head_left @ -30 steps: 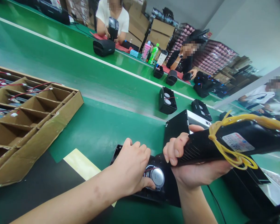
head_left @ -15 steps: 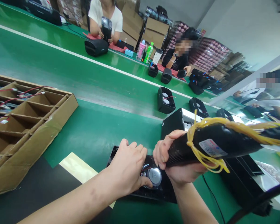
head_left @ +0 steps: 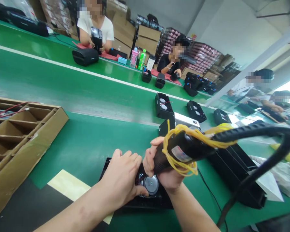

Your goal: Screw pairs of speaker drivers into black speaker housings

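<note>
My right grip (head_left: 169,180) was wrapped firmly round the black corded tool (head_left: 194,146), angled over the black housing (head_left: 157,202); doing this well, I judged, meant setting the tool square to the work, clear of my left fingers, with the housing braced against sliding. My left grip (head_left: 123,177) was curled over that housing, thumb against the round grey driver (head_left: 151,185) in it; whether its fingertips pinched anything, I couldn't tell, since my hand hid them. The housing lay on the green surface (head_left: 99,138), with a cardboard divider box (head_left: 42,141) to its left and an open two-driver case (head_left: 163,109) beyond it.
</note>
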A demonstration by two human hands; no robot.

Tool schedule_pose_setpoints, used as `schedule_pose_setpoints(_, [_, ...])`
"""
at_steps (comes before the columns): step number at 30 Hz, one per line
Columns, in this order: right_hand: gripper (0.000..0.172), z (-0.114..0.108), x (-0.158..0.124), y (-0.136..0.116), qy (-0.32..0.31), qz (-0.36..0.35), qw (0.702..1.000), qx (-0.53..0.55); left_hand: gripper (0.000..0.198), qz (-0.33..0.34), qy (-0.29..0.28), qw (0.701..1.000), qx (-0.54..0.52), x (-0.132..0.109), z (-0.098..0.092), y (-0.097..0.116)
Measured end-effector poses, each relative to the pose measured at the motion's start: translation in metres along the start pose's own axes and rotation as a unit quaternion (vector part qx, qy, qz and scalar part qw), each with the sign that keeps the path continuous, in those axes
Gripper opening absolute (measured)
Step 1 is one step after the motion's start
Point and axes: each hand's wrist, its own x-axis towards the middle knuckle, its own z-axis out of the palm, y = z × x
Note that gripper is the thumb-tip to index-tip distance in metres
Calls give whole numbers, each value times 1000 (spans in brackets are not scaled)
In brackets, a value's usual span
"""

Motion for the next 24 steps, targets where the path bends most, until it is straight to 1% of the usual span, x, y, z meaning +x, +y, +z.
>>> schedule_pose_setpoints(3, [52,2,-3,-17,50,-52,997,-19,63,2,0,1000,11,0,0,1])
schedule_pose_setpoints(6, [57,-7,-5,-53,118,-145,981,-53,57,-6,-17,999,28,0,-2,2])
schedule_pose_setpoints(8, [58,-20,-4,-80,162,-220,958,-92,52,-12,-30,999,37,0,-3,3])
schedule_pose_setpoints(10, [59,-38,-1,-102,200,-282,926,-150,49,-16,-40,998,44,1,-4,5])
schedule_pose_setpoints(12, [61,-56,3,-113,229,-303,904,-198,48,-18,-43,998,51,3,-4,9])
schedule_pose_setpoints(13, [63,-64,5,-115,241,-302,898,-212,48,-19,-42,997,55,5,-4,11])
schedule_pose_setpoints(15, [66,-75,7,-112,256,-287,897,-218,46,-24,-42,997,63,8,-4,16])
schedule_pose_setpoints(18, [65,-80,6,-101,254,-274,903,-211,42,-27,-56,996,64,11,-2,19])
schedule_pose_setpoints(20, [64,-81,4,-97,249,-268,908,-207,45,-13,-51,997,48,10,1,16])
schedule_pose_setpoints(22, [64,-81,2,-95,250,-266,909,-204,55,7,-23,1000,19,6,3,10])
schedule_pose_setpoints(24, [65,-82,0,-95,256,-267,907,-200,57,21,22,999,-10,1,5,0])
